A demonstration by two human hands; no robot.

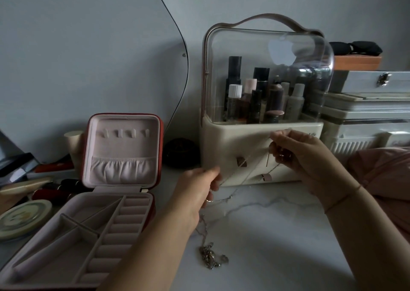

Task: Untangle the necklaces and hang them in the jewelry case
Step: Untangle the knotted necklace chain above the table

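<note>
Necklaces (209, 255): a tangled silvery heap on the white marble tabletop (288, 257), lower centre of the frame, with strands rising towards the left hand.
Jewelry case (66, 242): lower left, open, with a red shell and pink lining. Its lid stands upright, showing a row of hooks (124, 133) above a gathered pocket.
Left hand (197, 193): centre of the frame, fingers curled, pinching the chain.
Chain (246, 170): thin, running up and to the right between the two hands.
Right hand (304, 157): right of centre and higher, with thumb and fingertips pinching the chain's upper end.
Cosmetics organiser (221, 139): behind the hands, a cream base under a clear domed cover with bottles inside.
Mirror (88, 46): upper left, curved edge.
Stacked boxes (366, 113): right edge, beside the organiser.
</note>
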